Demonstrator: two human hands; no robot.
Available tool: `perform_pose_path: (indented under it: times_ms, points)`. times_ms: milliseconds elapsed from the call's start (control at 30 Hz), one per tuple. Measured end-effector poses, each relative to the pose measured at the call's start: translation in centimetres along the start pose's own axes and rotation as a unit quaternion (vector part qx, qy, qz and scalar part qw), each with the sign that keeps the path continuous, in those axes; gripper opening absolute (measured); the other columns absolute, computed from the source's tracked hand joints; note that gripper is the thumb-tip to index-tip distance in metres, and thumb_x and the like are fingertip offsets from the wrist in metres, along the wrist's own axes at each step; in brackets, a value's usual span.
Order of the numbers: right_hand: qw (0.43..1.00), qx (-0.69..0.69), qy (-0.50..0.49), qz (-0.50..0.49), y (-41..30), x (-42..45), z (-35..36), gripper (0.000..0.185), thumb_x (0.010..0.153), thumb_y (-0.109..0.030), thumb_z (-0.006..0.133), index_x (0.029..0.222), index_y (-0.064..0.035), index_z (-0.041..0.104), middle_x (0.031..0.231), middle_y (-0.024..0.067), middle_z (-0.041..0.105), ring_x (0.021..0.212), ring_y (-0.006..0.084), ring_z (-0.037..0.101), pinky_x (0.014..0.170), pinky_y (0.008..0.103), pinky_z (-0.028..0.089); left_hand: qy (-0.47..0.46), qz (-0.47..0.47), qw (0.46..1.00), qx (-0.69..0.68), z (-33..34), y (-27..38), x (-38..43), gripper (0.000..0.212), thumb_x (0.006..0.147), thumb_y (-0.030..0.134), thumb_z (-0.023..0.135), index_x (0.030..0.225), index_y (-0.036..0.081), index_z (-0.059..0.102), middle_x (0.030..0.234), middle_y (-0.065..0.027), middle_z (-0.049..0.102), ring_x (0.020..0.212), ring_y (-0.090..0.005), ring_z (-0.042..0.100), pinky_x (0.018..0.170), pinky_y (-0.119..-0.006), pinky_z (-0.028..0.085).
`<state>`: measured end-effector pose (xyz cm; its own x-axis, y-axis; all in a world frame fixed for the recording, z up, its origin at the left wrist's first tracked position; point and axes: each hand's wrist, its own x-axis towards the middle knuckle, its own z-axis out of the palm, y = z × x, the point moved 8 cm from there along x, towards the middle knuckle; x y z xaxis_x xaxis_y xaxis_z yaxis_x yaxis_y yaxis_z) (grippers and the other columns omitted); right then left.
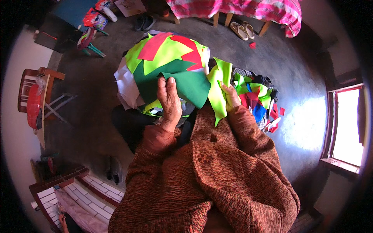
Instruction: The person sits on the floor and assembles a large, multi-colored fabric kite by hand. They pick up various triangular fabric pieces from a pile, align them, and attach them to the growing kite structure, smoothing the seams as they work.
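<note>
My left hand (169, 103) pinches the near edge of a dark green fabric piece (189, 87) between thumb and fingers. That piece lies over a heap of cut cloth in front of me. On the heap are neon yellow-green fabric (163, 55), a coral-red strip (155, 46), a jagged red piece (192, 51) and white fabric (128, 84) at the left side. My right hand (232, 96) grips a narrow, pointed neon yellow-green scrap (218, 96) that hangs just right of the green piece. Whatever supports the heap is mostly hidden.
A pile of mixed scraps (256, 96) lies on the floor at right, with white-handled scissors (273, 124) beside it. Ahead are beige shoes (242, 30) and a pink checked cloth (236, 10). A small stool (90, 43) and wooden chair (38, 87) stand left.
</note>
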<state>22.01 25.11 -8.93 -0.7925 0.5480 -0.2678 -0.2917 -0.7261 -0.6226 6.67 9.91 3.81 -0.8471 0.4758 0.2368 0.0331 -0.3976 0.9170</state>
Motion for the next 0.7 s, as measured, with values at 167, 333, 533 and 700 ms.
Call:
perform_pose_path:
  times_ms: [167,333,533,700]
  points:
    - [1.000,0.013,0.010,-0.002,0.1,0.0,0.3,0.027,0.088,-0.009,0.059,0.111,0.0006,0.051,0.095,0.0106,0.064,0.077,0.0197,0.065,0.070,0.0329,0.056,0.014,0.009,1.000,-0.022,-0.1,1.0,1.9,0.013,0.096,0.015,0.049,0.092,0.004,0.053,0.086,0.0034,0.050,0.080,-0.0054,0.042,0.076,-0.021,0.037]
    - [1.000,0.005,0.030,0.005,0.0,-0.1,0.4,0.028,0.087,-0.007,0.059,0.113,-0.0002,0.051,0.096,0.0106,0.064,0.077,0.0201,0.065,0.070,0.0333,0.056,-0.013,0.030,0.999,0.017,1.9,3.2,5.6,0.013,0.094,0.014,0.051,0.085,0.005,0.049,0.080,0.0059,0.044,0.073,-0.0033,0.038,0.068,-0.020,0.036]
    - [0.999,-0.016,0.041,-0.007,-0.2,-0.4,0.0,0.028,0.086,-0.009,0.061,0.111,0.0001,0.053,0.096,0.0105,0.064,0.078,0.0201,0.066,0.069,0.0331,0.056,-0.062,-0.030,0.980,-0.189,5.8,4.9,11.5,0.017,0.095,0.016,0.049,0.110,0.009,0.050,0.097,-0.0014,0.058,0.081,-0.0129,0.058,0.067,-0.030,0.053]
    - [0.999,-0.012,0.030,0.007,-0.2,-0.4,0.5,0.029,0.085,-0.009,0.062,0.112,-0.0004,0.052,0.097,0.0103,0.064,0.078,0.0199,0.065,0.070,0.0333,0.056,0.064,-0.154,0.985,-0.042,-0.5,-4.4,11.2,0.025,0.096,0.010,0.037,0.121,0.007,0.038,0.113,-0.0135,0.054,0.084,-0.0263,0.064,0.058,-0.037,0.059]
